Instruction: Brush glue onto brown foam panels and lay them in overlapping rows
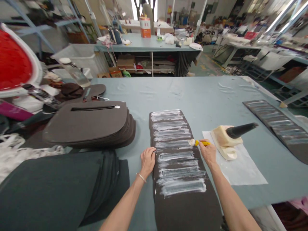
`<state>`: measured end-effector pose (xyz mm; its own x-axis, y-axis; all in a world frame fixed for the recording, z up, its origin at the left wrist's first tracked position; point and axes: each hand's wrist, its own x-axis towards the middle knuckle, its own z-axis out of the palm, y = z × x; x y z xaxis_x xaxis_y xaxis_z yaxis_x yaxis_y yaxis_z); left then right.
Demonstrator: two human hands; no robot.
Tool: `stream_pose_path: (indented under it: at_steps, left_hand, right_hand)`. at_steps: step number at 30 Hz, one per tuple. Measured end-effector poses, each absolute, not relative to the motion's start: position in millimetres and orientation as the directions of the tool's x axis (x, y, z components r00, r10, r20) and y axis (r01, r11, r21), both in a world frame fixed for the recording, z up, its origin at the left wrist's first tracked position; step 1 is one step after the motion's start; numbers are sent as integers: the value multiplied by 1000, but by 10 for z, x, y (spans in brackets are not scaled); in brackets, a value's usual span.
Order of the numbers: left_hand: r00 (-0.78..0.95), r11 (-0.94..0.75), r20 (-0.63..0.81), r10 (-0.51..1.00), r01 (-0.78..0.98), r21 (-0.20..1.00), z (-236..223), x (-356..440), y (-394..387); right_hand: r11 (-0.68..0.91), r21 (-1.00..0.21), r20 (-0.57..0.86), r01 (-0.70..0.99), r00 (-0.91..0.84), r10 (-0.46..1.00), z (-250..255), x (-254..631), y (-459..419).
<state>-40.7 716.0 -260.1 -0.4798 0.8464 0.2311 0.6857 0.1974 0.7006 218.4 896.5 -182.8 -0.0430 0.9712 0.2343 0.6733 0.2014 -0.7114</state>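
A fanned row of dark brown leather pieces (178,160) lies in front of me, each with a slot framed by white glue streaks. My left hand (147,159) rests on the row's left edge, fingers pressed flat on the pieces. My right hand (208,150) is closed round a yellow-handled brush (198,142), whose white bristles touch the right edge of a piece. Just right of it, a glue-crusted pot (225,141) with a black cone on top stands on a white sheet (243,170).
A stack of brown slotted panels (91,123) sits to the left, with dark fabric (55,186) in front of it. Another glued row (279,128) lies at the far right. A red-and-white object (14,61) and clutter crowd the left edge. Worktables stand behind.
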Motion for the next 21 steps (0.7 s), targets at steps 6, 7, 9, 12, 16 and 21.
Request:
stream_pose_path:
  at_steps: [6, 7, 9, 12, 16, 21]
  left_hand:
    - [-431, 169, 260, 864, 735, 656, -2478, -239, 6990]
    - [-383, 152, 275, 882, 783, 604, -2477, -182, 6953]
    - [-326, 141, 297, 898, 850, 507, -2497, -92, 6899]
    - [-308, 156, 308, 900, 888, 432, -2546, -47, 6873]
    - [-301, 150, 304, 904, 889, 433, -2581, -59, 6870]
    - [-333, 140, 307, 891, 847, 512, -2588, -73, 6869]
  right_hand:
    - [387, -811, 249, 438, -340, 907, -1809, 1206, 8084]
    - [418, -815, 261, 401, -390, 883, -1838, 1038, 7940]
    - [477, -794, 290, 378, -453, 843, -1909, 845, 7773]
    - [507, -718, 282, 477, -466, 839, -1990, 988, 7859]
    - [395, -597, 246, 699, -309, 919, -1977, 1703, 8357]
    - [222, -559, 214, 799, -119, 969, -1836, 2428, 8791]
